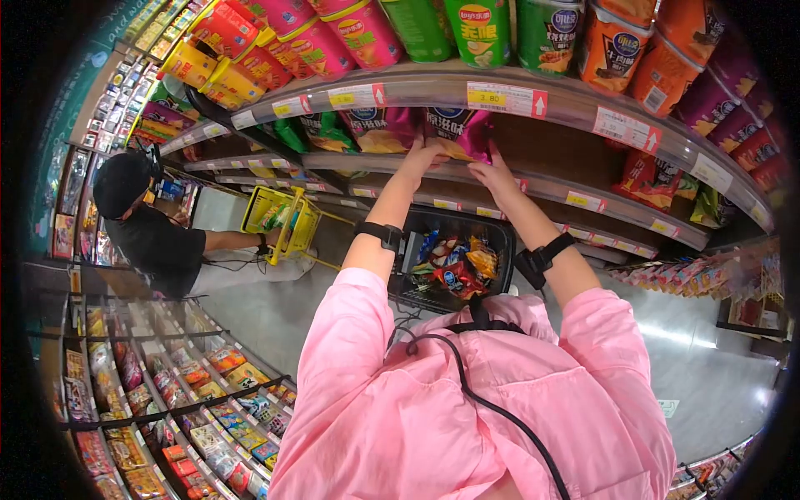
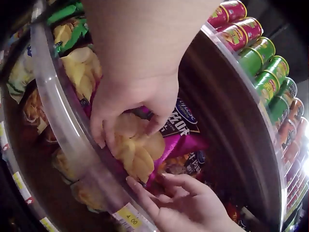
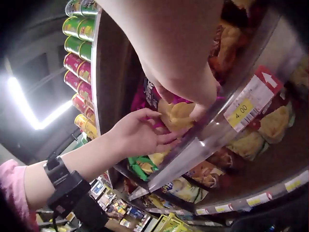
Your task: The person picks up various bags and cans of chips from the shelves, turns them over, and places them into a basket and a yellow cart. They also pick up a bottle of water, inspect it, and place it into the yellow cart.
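Note:
A purple bag of potato chips (image 1: 454, 137) with chips pictured on its front stands at the front of a shelf, just behind the clear lip. My left hand (image 2: 137, 104) grips one side of it, fingers and thumb spread over the pictured chips. At the bag's other lower corner, my right hand (image 2: 190, 203) holds the edge between thumb and fingers. A similar purple bag (image 1: 375, 133) stands to the left in the head view. Part of the held bag's front is hidden by my hands in the right wrist view.
Chip tubs (image 1: 479, 33) line the shelf above, over a lip with price tags (image 1: 498, 97). Red bags (image 1: 648, 177) sit farther right. Below me is a black basket (image 1: 408, 287) holding several snack packs. A person (image 1: 158, 225) with a yellow basket (image 1: 275, 221) stands at left.

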{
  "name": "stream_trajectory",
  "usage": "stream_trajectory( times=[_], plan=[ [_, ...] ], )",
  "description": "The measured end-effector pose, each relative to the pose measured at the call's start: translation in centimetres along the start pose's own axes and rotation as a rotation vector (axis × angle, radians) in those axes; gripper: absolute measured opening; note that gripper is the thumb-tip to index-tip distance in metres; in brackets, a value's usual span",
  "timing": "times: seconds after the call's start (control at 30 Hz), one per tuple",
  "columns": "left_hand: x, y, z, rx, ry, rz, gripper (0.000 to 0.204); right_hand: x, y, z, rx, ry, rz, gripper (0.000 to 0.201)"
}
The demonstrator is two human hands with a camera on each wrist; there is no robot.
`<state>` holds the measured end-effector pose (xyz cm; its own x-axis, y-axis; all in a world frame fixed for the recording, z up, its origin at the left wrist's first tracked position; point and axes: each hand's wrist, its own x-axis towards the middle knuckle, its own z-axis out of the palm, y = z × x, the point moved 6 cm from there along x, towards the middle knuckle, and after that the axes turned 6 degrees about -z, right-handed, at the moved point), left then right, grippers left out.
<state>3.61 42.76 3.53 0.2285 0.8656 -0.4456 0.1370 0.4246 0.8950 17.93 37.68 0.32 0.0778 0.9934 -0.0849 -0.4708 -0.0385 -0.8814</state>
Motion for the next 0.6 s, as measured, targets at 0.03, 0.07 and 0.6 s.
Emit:
stream_trajectory(
  times=[0.03, 0.07, 0.6],
  plan=[
    [0.2, -0.1, 0.0, -0.01, -0.011, -0.009, 0.055, 0.0, 0.0, 0.0, -0.049, -0.007, -0.006, 0.069],
    [0.0, -0.2, 0.3, -0.006, -0.014, 0.05, 0.061, 0.0, 0.0, -0.3, -0.097, -0.014, -0.014, 0.068],
    [-10.2, -3.9, 7.1, -0.058, -0.192, 0.339, 0.089, -11.5, -2.8, -5.7, -0.269, -0.069, -0.277, 0.061]
  ],
)
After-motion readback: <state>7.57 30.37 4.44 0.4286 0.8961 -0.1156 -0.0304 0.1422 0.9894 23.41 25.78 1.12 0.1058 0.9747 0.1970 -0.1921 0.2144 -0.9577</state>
